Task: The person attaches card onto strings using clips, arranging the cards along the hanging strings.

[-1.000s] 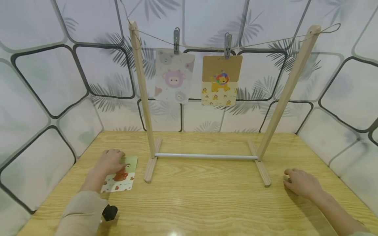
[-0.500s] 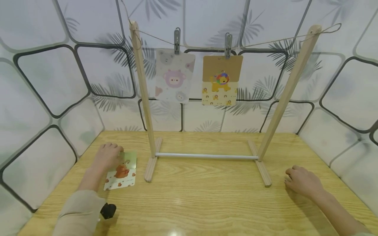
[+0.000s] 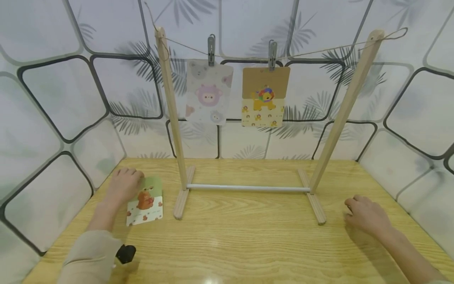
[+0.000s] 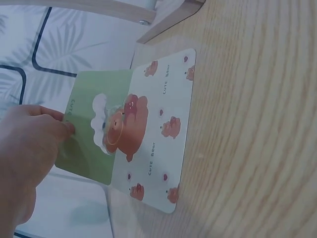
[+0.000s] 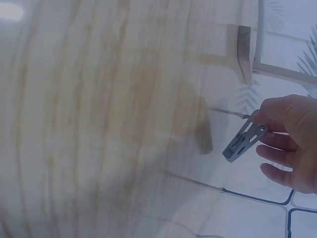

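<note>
My left hand (image 3: 123, 184) pinches the top edge of a bear card (image 4: 130, 119), which has a green upper half and a white lower half printed with small bears. In the head view the card tilts, its lower edge nearest me; I cannot tell whether that edge touches the table. A grey clothes peg (image 5: 244, 143) is held between the thumb and fingers of my right hand (image 5: 292, 139), and the head view hides it behind that hand. Two more cards, a pale one with a purple animal (image 3: 208, 94) and a lion card (image 3: 265, 96), hang from a string on grey pegs (image 3: 211, 49).
A wooden rack stands at the table's far side, with a left post (image 3: 171, 106), a right post (image 3: 347, 110) and a white crossbar (image 3: 248, 188). The string (image 3: 319, 50) sags between the post tops. Patterned walls (image 3: 46, 90) border the wooden table (image 3: 241, 240).
My left hand has moved away from me and slightly left, and the bear card has shifted the same way and shows more of its face. The right hand has barely moved.
</note>
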The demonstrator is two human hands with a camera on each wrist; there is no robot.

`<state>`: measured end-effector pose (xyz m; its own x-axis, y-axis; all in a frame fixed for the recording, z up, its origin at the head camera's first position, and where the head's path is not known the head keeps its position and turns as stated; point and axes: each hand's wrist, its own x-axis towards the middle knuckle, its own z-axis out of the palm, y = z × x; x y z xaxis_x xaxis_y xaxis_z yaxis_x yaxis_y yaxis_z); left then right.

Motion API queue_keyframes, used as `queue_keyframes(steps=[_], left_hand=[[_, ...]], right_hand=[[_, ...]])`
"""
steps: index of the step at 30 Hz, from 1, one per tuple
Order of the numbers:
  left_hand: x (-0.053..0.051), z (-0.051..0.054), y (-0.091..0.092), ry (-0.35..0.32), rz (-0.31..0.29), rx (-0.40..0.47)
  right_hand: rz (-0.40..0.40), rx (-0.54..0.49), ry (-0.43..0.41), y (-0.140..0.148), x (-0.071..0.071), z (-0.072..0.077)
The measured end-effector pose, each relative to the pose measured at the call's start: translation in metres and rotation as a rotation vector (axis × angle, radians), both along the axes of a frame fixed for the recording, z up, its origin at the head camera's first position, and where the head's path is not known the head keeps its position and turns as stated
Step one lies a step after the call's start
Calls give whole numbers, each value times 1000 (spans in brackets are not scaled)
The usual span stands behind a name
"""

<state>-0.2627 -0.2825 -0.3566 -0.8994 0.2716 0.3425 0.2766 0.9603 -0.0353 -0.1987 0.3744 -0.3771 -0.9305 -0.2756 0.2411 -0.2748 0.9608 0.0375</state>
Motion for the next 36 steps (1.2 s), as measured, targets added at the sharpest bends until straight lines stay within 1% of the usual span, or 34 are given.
queue_keyframes(steps=[4, 8, 11, 12, 14, 19, 25, 31, 34, 36], left_hand=[[3, 5, -1, 56, -10, 9], [4, 10, -3, 70, -23, 17], [6, 14, -3, 57, -27, 24], [7, 15, -4, 61, -28, 26], [8, 18, -5, 76, -28, 36], [9, 22, -8, 144, -25, 54], [12, 30, -10, 178, -27, 44], [15, 38, -6, 225, -33, 32], [16, 41, -4, 229, -30, 28], [17, 41, -3, 228, -22, 23]], right_hand=[[2, -12, -3, 0, 1, 4], [13, -4, 1, -1, 2, 6], [32, 3, 33, -1, 2, 7], [34, 0, 38, -2, 2, 8], [37, -9, 50, -3, 1, 9], [41, -14, 97, -6, -1, 15], [47, -6, 144, -8, -2, 18], [68, -6, 210, -8, -3, 22], [81, -13, 240, -9, -4, 24], [87, -15, 243, -11, -3, 25]])
